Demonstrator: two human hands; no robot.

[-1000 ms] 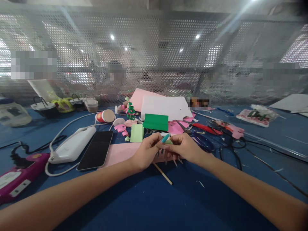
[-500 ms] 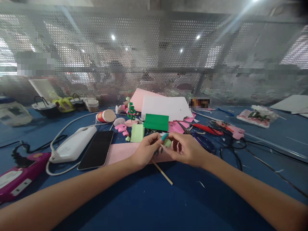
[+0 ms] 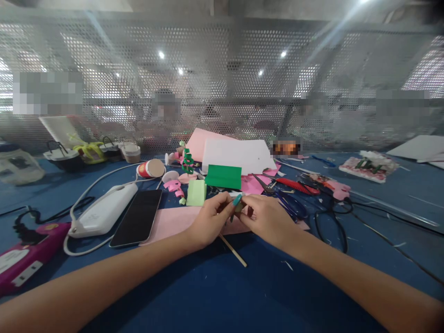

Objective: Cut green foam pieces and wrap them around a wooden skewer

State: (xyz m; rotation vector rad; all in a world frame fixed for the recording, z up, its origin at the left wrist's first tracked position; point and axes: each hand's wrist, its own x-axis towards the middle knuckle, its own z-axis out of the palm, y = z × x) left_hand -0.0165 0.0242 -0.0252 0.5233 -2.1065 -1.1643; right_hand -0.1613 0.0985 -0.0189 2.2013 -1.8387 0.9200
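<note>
Close together over a pink paper sheet [image 3: 176,219], my two hands pinch at a small pale green paper piece [image 3: 239,207], which the fingers largely cover. The thumb of my left hand [image 3: 208,222], with a long teal nail, presses near its upper side. My right hand [image 3: 268,212] grips it from the other side with bent fingers. A thin wooden stick [image 3: 236,254] comes out from below my left hand; whether that hand holds it I cannot tell. Just beyond lie a dark green paper [image 3: 224,176] and a light green paper pad [image 3: 196,193].
To the left lie a black phone [image 3: 138,217], a white power bank [image 3: 106,210] with a cable and a purple power strip [image 3: 29,254]. Scissors [image 3: 291,206], a red cutter [image 3: 296,186] and a glue gun [image 3: 336,188] lie right. A perforated metal screen [image 3: 229,83] stands behind.
My right hand's fingers have closed in on the pale green piece, covering more of it, and sit nearer my left thumb. The view has shifted slightly.
</note>
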